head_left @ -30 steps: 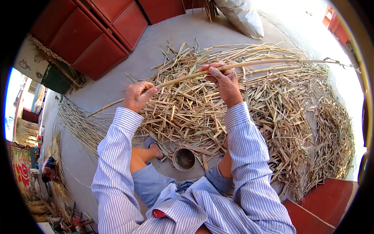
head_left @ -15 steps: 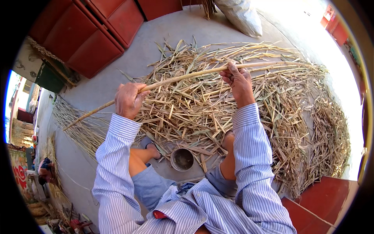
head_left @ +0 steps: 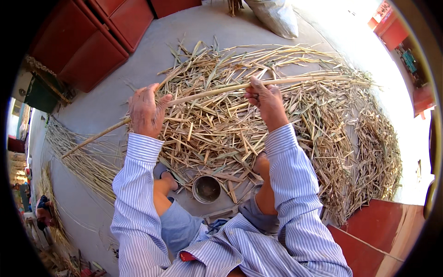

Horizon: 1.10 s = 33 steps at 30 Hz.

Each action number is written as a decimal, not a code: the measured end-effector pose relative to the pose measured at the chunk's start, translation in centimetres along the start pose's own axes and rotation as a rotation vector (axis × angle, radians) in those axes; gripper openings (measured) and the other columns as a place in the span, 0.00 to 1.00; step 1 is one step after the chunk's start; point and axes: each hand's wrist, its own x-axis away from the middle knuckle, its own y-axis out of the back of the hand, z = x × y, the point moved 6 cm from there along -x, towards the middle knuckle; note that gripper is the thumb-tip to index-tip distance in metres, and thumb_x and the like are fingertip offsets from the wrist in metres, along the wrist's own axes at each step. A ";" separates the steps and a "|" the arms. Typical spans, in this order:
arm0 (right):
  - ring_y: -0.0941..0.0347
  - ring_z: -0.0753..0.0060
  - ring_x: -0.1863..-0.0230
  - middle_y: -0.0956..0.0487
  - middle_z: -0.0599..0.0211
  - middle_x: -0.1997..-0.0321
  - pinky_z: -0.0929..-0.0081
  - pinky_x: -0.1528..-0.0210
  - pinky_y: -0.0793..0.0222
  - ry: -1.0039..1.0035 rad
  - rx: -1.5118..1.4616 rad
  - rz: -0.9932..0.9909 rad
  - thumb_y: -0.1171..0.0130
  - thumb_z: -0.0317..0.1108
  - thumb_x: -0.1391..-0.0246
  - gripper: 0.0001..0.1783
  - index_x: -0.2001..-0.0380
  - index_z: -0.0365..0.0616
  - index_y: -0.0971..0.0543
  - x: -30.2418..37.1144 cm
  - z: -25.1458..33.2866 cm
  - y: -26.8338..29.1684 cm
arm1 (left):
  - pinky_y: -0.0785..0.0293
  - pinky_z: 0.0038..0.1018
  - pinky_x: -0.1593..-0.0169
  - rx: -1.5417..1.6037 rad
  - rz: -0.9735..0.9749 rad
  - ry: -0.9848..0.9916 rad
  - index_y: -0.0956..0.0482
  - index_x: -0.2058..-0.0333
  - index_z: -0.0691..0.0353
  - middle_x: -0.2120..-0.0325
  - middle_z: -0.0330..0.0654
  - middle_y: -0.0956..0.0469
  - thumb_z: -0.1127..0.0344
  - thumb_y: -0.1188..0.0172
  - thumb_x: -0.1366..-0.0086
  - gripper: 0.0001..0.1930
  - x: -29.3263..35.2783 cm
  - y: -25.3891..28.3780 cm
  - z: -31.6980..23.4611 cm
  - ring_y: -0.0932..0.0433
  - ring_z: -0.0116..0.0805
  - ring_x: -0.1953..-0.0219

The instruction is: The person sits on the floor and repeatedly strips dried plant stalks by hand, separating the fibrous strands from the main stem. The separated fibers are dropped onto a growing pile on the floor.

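A long pale dry stalk (head_left: pixel 207 93) runs slantwise above a heap of dry leaves and stem pieces (head_left: pixel 217 124). My left hand (head_left: pixel 146 112) is round its left part, the thumb set apart from the fingers; the palm side is hidden. Farther right, my right hand (head_left: pixel 268 102) pinches the stalk between thumb and fingers. The stalk's lower left end hangs near a spread of thin stalks (head_left: pixel 83 150) on the floor. Its right end merges by sight with the straw of the heap.
Between my feet stands a small round metal bowl (head_left: pixel 206 189). Red cabinets (head_left: pixel 83 51) line the upper left, and a whitish sack (head_left: pixel 274 18) rests at the top. A red panel (head_left: pixel 374 231) lies at lower right. Another person (head_left: pixel 44 212) shows at far left.
My left hand has turned, its thumb now spread farther from the fingers. The right hand still pinches the stalk. The whole view has shifted slightly.
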 end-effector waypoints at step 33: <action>0.19 0.73 0.69 0.18 0.62 0.70 0.84 0.70 0.24 -0.007 0.039 0.109 0.36 0.45 0.44 0.18 0.67 0.38 0.22 -0.2 -3.9 -6.5 | 0.30 0.18 0.71 0.817 0.104 0.584 0.21 0.68 0.67 0.77 0.37 0.20 0.60 0.34 0.38 0.13 1.7 -6.3 4.3 0.27 0.20 0.75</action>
